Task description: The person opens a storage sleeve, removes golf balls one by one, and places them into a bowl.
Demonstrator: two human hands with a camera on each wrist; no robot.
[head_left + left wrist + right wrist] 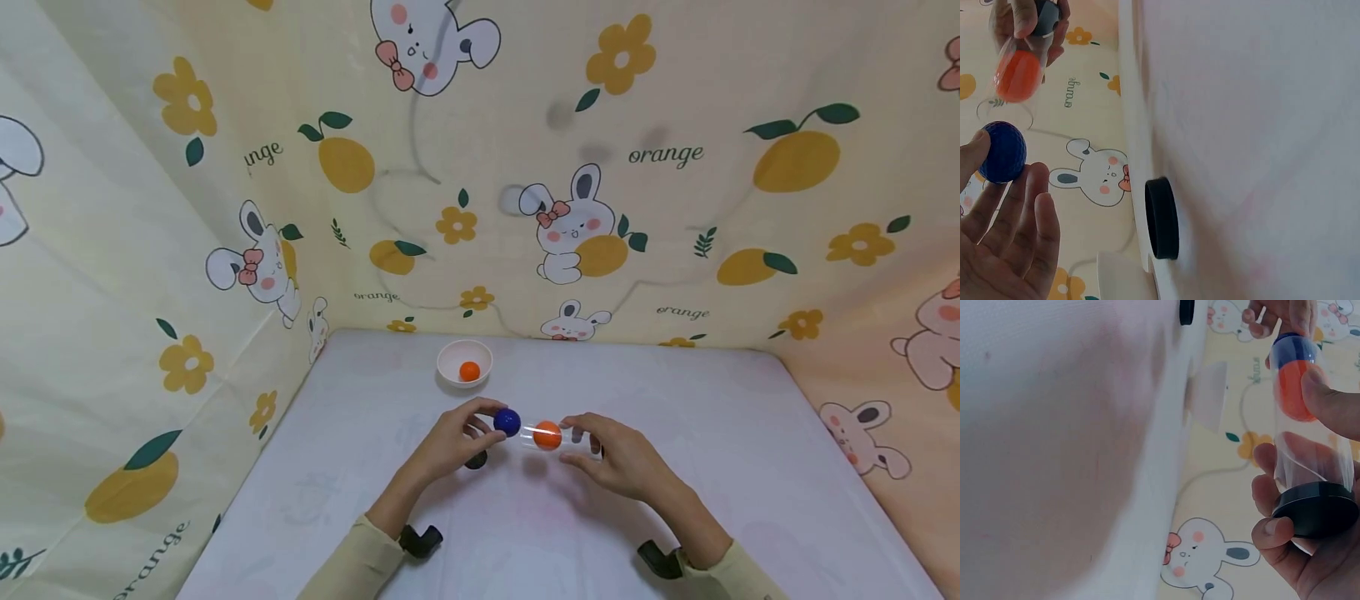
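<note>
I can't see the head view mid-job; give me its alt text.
The left hand pinches a blue ball beside the mouth of a clear tube, held sideways by the right hand with an orange ball inside. Beyond, a white bowl holds a second orange ball; a black cap lies on the table.

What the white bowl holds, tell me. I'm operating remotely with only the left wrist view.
Observer: The head view shows an orange ball inside the white bowl.
Operator: Give me the bowl's place.
Observer: From the head view, it stands beyond the left hand, near the back of the table.
Operator: Now describe the end of the tube in the right hand.
Observer: The right wrist view shows the dark, flat outer face of its black end cap.
</note>
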